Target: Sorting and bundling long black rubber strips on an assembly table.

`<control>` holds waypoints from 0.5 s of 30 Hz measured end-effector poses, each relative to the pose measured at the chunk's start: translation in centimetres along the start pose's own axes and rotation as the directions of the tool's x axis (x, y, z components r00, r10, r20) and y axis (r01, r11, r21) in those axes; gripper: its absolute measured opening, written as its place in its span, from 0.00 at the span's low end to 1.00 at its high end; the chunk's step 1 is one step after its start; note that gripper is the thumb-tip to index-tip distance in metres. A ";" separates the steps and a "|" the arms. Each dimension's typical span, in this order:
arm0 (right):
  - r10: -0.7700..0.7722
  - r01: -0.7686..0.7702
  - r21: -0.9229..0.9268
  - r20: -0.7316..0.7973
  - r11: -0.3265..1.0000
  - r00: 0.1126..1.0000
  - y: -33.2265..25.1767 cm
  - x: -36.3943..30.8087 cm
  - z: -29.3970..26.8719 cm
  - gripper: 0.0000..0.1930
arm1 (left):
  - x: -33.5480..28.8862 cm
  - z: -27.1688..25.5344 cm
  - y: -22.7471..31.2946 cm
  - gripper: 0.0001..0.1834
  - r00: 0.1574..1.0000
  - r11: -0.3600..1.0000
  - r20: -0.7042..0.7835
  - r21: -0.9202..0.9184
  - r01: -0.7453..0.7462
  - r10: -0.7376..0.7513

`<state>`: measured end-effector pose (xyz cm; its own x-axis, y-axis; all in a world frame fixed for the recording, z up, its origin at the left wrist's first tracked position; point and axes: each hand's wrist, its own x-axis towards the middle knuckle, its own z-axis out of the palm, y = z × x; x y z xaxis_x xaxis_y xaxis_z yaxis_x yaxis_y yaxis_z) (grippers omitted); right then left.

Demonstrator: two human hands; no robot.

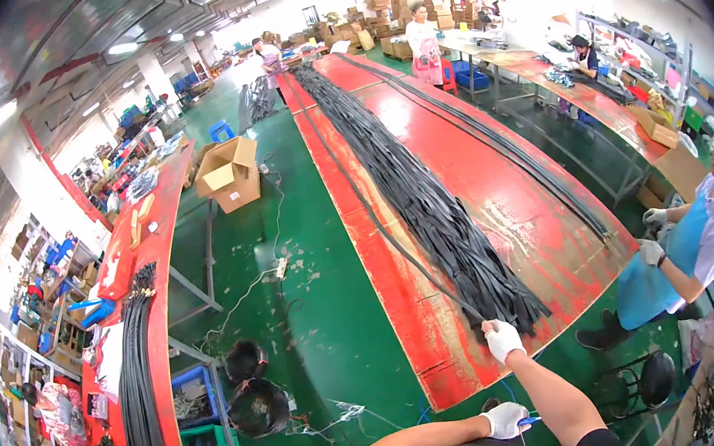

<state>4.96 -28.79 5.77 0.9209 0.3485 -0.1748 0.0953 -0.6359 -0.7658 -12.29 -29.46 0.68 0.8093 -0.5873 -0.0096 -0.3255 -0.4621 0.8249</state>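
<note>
My right hand (504, 340), in a white glove, reaches over the near edge of the red table (443, 363). Its fingers are closed on the near end of a long black strip (395, 245), which runs up the table's left side. Just beside that hand ends a thick bundle of black strips (425, 198), stretching lengthwise to the far end. Close to my body, my left hand (506, 420), also gloved, is closed around a small blue tool (529, 421); its kind is too hidden to name.
A thinner row of black strips (526, 164) lies along the table's right. At right stands a gloved person in a blue apron (657, 264); two others are at the far end. Left are an open cardboard box (228, 174), black bins (257, 406), floor cables and another red table (167, 244).
</note>
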 end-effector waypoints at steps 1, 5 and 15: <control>-0.005 0.005 0.037 -0.001 0.999 1.000 -1.0 0.1 -0.9 0.21 | 0.2 -0.1 0.3 0.16 0.999 1.000 -0.025 -0.004 -0.019 0.019; 0.001 0.009 0.185 -0.053 0.983 0.999 -3.0 1.0 -4.3 0.21 | 1.2 -1.2 1.7 0.16 0.997 0.998 -0.036 0.017 -0.068 0.068; -0.126 0.151 0.169 -0.153 0.974 0.980 -11.6 3.4 -17.1 0.21 | 5.2 -1.2 2.2 0.15 0.999 1.000 0.035 -0.024 -0.019 0.020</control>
<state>13.48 -32.05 24.63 0.9485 0.3160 0.0195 0.1680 -0.4501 -0.8770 -8.19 -32.73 3.11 0.7849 -0.6194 -0.0128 -0.3292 -0.4345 0.8384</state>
